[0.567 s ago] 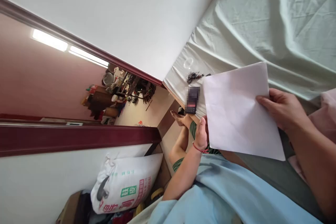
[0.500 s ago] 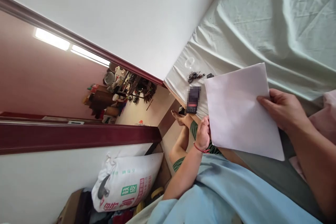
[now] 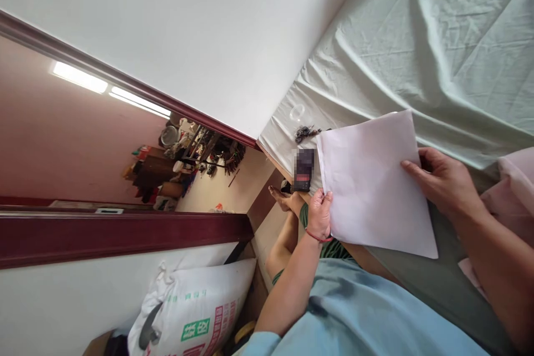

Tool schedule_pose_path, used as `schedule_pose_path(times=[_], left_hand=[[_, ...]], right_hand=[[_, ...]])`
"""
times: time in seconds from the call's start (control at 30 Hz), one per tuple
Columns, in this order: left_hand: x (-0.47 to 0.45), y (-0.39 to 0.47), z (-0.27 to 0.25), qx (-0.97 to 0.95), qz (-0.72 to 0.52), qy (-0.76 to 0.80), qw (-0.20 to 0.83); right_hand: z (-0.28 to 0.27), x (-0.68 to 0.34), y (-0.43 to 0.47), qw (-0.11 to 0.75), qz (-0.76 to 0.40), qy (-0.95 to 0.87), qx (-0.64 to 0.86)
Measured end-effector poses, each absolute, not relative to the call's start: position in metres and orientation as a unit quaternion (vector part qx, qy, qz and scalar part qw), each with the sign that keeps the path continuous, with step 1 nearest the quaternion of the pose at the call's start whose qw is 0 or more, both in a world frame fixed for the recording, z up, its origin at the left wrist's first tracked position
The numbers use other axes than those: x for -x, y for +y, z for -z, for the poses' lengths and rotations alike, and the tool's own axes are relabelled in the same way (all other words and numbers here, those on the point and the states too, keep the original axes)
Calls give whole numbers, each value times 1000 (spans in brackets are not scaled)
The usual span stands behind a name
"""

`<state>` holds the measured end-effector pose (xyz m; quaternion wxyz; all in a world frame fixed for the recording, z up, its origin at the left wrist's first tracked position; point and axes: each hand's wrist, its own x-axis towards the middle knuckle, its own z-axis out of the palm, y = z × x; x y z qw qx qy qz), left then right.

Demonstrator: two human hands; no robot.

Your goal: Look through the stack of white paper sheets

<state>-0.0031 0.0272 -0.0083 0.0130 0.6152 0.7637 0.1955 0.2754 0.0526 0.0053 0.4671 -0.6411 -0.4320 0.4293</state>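
- We hold the white paper up near the bed sheet.
- Fingers of our left hand and right hand pinch opposite edges.
- It looks light and easy to crease, so we should hold edges softly.

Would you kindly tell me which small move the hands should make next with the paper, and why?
Perhaps slide the left hand slightly up the white paper: it sits at the lower part of the left edge, whereas the right hand pinches the opposite edge higher up, so more level support might steady it.
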Motion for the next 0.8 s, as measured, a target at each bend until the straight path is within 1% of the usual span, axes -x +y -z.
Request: schedule_pose_path(times=[0.03,0.1,0.17,0.23,0.27,0.4,0.53,0.6,0.73,0.8], left_hand=[[3,27,8,-590,-214,776,59],[3,27,7,-530,-277,780,184],[4,25,6,-471,-364,741,309],[5,25,4,-430,-435,684,398],[5,25,4,-417,-456,663,423],[4,25,1,-400,-476,635,458],[4,23,2,-379,-472,618,502],[6,23,5,-371,-473,626,496],[12,24,11,-372,-489,647,452],[13,25,13,-376,-493,641,452]], right_hand=[[-6,-276,53,449,-417,-448,651],[-6,-276,53,415,-400,-470,668],[-7,-275,54,391,-394,-474,684],[-8,-274,55,373,-384,-471,701],[-8,-274,55,366,-374,-471,710],[-11,-272,56,353,-330,-477,734],[-9,-272,56,365,-307,-476,740],[-6,-272,56,371,-298,-474,741],[-4,-273,55,382,-258,-473,751],[-5,-274,55,394,-235,-466,756]])
